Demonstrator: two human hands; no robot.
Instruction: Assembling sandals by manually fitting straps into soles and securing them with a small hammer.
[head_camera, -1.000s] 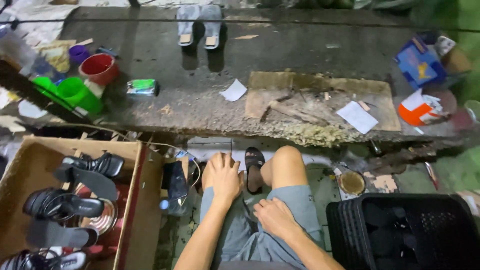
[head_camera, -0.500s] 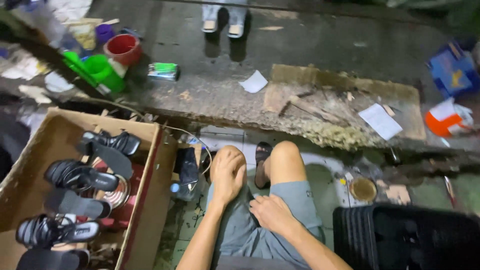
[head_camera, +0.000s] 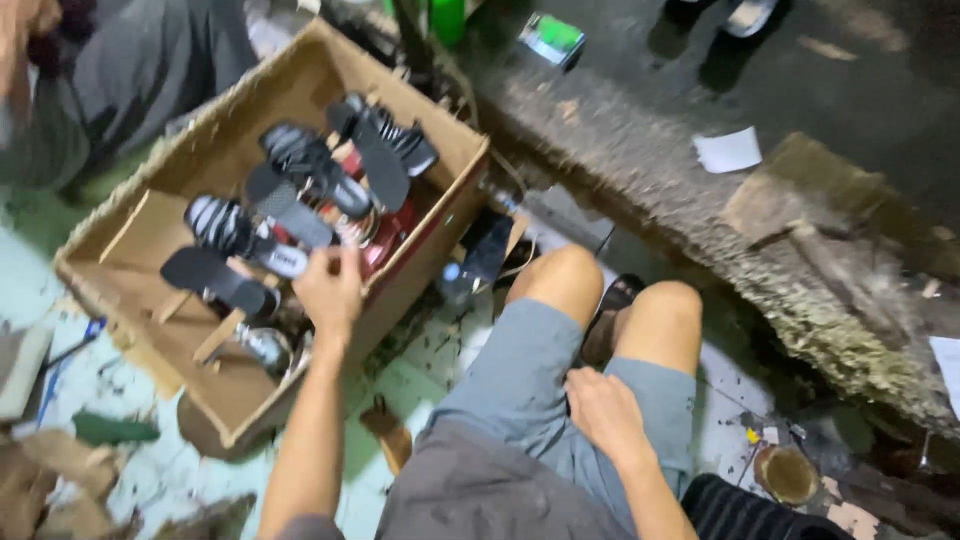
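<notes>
Head view: a concrete ledge (head_camera: 700, 200) runs across the upper right, littered with a white paper scrap (head_camera: 728, 150) and a small green packet (head_camera: 553, 37). Below it, at left, sits an open cardboard box (head_camera: 150, 300) holding black strappy sandals (head_camera: 300, 170) stood on end in a row. The person's bare knees (head_camera: 610, 300) in grey shorts (head_camera: 530, 380) fill the middle, with a dark sandal on a foot between them. The left hand (head_camera: 330, 285) reaches into the box, fingers curled at the near end of a striped sandal (head_camera: 240, 235); whether it grips the sandal or only touches it is not clear through the blur. The right hand (head_camera: 600, 415) rests on the right thigh, loosely curled, holding nothing. A small round tin (head_camera: 787, 473) stands on the floor at lower right.
</notes>
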